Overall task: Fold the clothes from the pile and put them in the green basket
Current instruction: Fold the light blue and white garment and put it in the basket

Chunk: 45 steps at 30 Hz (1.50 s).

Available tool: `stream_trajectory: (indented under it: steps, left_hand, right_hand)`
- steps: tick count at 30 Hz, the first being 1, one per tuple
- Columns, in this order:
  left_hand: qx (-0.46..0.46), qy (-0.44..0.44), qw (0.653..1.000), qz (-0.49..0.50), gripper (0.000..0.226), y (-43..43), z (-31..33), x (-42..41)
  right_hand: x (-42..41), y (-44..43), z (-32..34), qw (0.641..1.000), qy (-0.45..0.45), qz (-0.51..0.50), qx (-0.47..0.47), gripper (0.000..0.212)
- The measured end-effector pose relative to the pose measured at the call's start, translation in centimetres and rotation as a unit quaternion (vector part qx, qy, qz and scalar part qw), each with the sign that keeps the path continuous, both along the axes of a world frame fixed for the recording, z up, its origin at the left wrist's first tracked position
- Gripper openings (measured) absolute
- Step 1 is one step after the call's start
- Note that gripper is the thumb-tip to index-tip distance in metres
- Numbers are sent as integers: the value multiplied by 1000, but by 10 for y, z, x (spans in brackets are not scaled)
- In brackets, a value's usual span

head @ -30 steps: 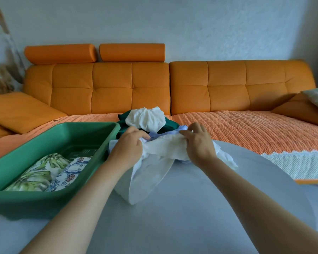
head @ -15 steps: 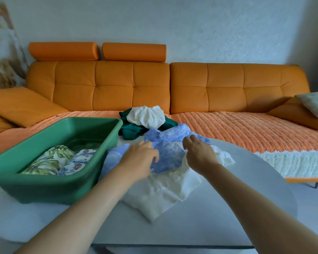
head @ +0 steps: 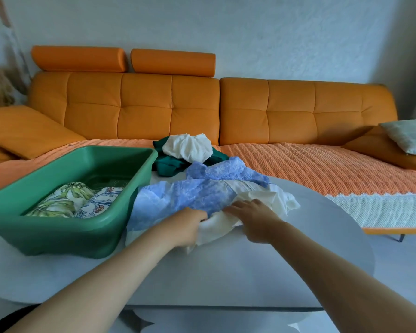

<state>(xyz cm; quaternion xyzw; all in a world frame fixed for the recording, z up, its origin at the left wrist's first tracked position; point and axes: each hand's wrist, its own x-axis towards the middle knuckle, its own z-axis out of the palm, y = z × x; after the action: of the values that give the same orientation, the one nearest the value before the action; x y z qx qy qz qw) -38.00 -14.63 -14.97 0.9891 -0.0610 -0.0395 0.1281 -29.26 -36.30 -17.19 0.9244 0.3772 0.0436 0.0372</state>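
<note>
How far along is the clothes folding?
Two folded printed pieces already lie in the green basket. The left hand and right hand are on the blue lace garment and cream cloth under it, unfolded. A dark green garment and a white one wait crumpled behind.

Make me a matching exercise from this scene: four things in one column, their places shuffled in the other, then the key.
Things
1. leaf-print cloth
2. blue lace garment
3. dark green garment
4. pale cushion

Places
A. at the far right end of the sofa
B. beneath the crumpled white cloth
C. inside the green basket
D. spread on the table, right of the basket

Pairs: 1-C, 2-D, 3-B, 4-A
</note>
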Motion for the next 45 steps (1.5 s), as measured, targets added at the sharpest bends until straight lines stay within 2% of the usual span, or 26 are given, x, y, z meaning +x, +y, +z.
stream_trajectory:
  steps: [2,5,7,9,10,12,13,14,16,17,18,19,21,23,25,27,30,32,34,36,40,42,44,45]
  left_hand:
    - [-127,-14,991,50,37,7,14,5]
    - [-261,-75,961,60,46,18,41,6]
    - [-329,-38,943,44,37,24,57,-3]
    - [-334,85,939,13,20,31,63,-14]
    - [-328,170,929,11,19,33,65,-19]
    - [-314,359,879,23,28,30,65,-26]
    - [-275,418,866,19,35,26,64,-28]
    - [-224,436,872,14,38,20,63,-29]
    - [-157,366,917,9,31,11,58,-24]
    - [-145,293,945,6,25,8,54,-19]
    - [-141,209,968,8,21,7,49,-13]
    - [-141,120,983,17,20,8,46,-7]
    - [-134,-15,990,41,19,13,37,3]
    - [-95,-58,993,49,20,17,28,12]
    - [-51,-33,996,58,24,20,15,22]
    - [-6,-9,997,75,35,20,3,30]
    - [58,-14,993,105,49,18,-5,43]
    - [45,-17,991,128,47,18,-3,52]
    - [57,-17,989,138,44,21,-2,61]
    - [82,-24,987,139,43,23,-2,70]
    - [122,-43,986,101,61,21,-1,83]
    - [128,-54,986,88,50,19,-5,90]
    - [135,-87,983,93,26,20,-9,97]
    - [133,-106,980,103,21,21,-10,99]
  right_hand:
    - [1,-3,5,998,-37,-23,35,64]
    - [-2,-4,28,988,-68,-45,128,47]
    - [-9,-6,52,979,-53,-67,185,37]
    - [-19,-9,77,977,5,-72,200,33]
    - [-23,-11,86,980,39,-70,180,31]
    - [-29,-12,98,979,150,-84,109,21]
    - [-33,-13,100,963,237,-107,72,18]
    - [-37,-12,102,931,338,-133,38,19]
    - [-44,-10,101,842,518,-152,-15,34]
    - [-45,-8,100,817,559,-140,-29,41]
    - [-45,-6,99,815,563,-134,-23,43]
    - [-44,-3,95,833,537,-133,8,40]
    - [-38,6,82,887,430,-126,113,26]
    - [-24,12,64,943,271,-107,160,24]
    - [-13,16,48,978,134,-84,132,30]
    - [-7,19,37,986,96,-78,110,42]
    - [-4,26,35,982,149,-109,30,60]
    - [4,32,41,979,159,-124,-14,47]
    - [13,38,49,978,159,-136,22,27]
    - [24,41,51,974,162,-147,62,25]
    - [47,35,38,984,72,-159,46,36]
    - [57,36,30,986,30,-163,3,35]
    - [64,38,26,983,15,-177,-50,24]
    - [67,39,26,980,17,-189,-68,20]
